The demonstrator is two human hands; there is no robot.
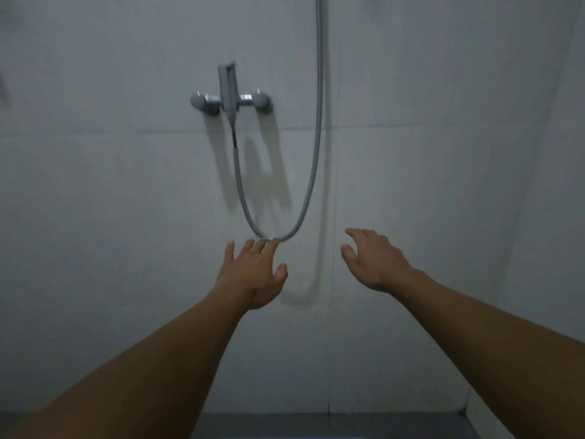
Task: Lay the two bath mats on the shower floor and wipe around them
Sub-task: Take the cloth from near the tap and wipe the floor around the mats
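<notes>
As a ribbed grey shower hose (304, 198) loops below the chrome mixer tap (230, 101), the left hand (253, 274) and right hand (373, 259) reach empty, fingers spread, toward pale glossy wall tiles (95, 201).

Tiled shower stall, wall mixer tap (230, 101), hose (311, 172)

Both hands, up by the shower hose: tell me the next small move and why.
Probably lower both. The left hand and right hand are open and hold nothing, raised near the grey looped shower hose; no mat shows, only a strip of dark shower floor.
</notes>
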